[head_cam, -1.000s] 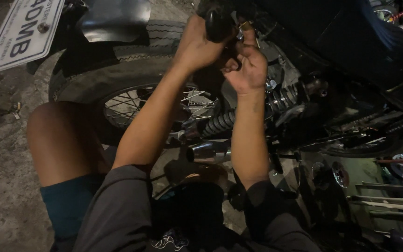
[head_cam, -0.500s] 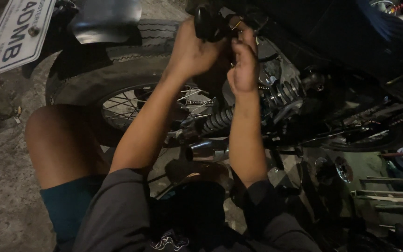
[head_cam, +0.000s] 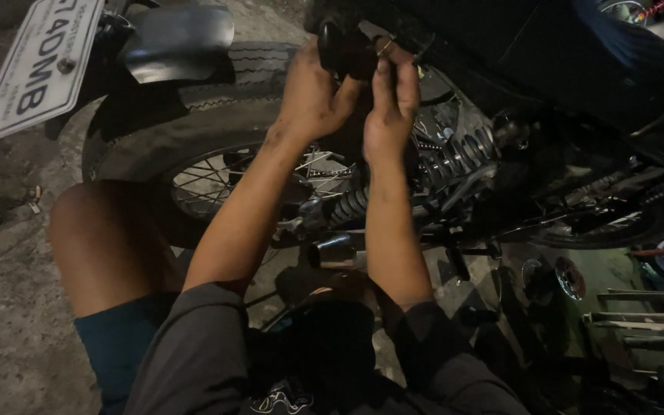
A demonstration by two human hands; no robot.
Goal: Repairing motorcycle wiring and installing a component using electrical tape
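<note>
Looking down, I see my left hand [head_cam: 313, 96] and right hand [head_cam: 388, 115] with fingers gripping a small black part [head_cam: 341, 48] up under the motorcycle's dark seat. The rear wheel [head_cam: 194, 165], coil shock [head_cam: 455, 165] and chrome exhaust pipe [head_cam: 332, 252] crowd below. A white number plate [head_cam: 36, 69] hangs left over gritty concrete ground [head_cam: 9, 323].

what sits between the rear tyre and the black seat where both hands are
In the head view, a coiled shock spring lies there, behind the left hand and right hand.
</note>
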